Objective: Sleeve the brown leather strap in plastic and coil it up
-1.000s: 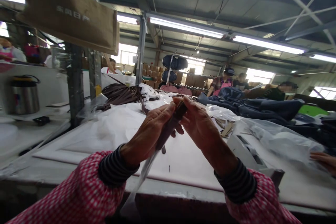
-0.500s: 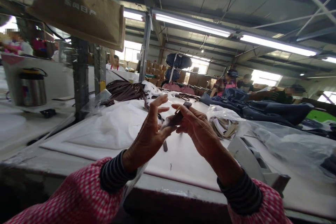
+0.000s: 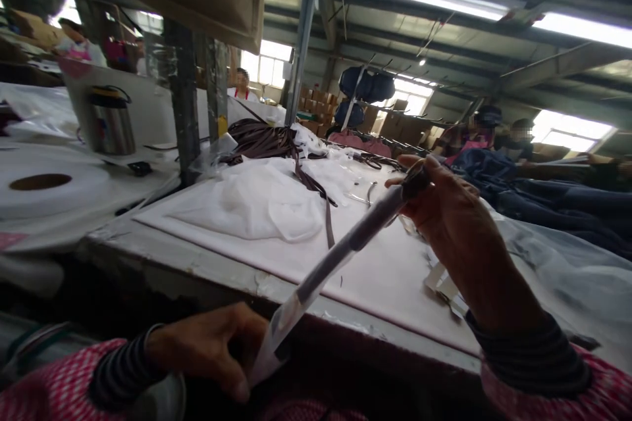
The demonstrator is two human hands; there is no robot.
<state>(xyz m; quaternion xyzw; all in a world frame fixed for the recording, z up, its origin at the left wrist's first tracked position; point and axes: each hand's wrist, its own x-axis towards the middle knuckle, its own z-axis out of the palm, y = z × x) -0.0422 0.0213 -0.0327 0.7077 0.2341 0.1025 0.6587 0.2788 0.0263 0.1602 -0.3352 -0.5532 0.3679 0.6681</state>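
Observation:
My right hand (image 3: 447,217) is raised over the white table (image 3: 207,256) and pinches the top end of a long dark strap in a clear plastic sleeve (image 3: 340,256). The sleeved strap runs taut down to the left. My left hand (image 3: 212,348) is low, below the table's front edge, with its fingers closed on the bottom end of the clear sleeve. Both wrists wear striped cuffs under red checked sleeves.
A pile of white cloth (image 3: 251,204) and a bundle of dark brown straps (image 3: 269,141) lie on the table. At left are a big white roll (image 3: 44,184), a steel flask (image 3: 111,122) and a metal post (image 3: 185,99). Dark blue garments (image 3: 557,200) and other people sit at right.
My left hand dropped from beside the right hand to below the table edge, sliding down the sleeve. The right hand moved right and up with the strap's top. The camera tilted and shifted.

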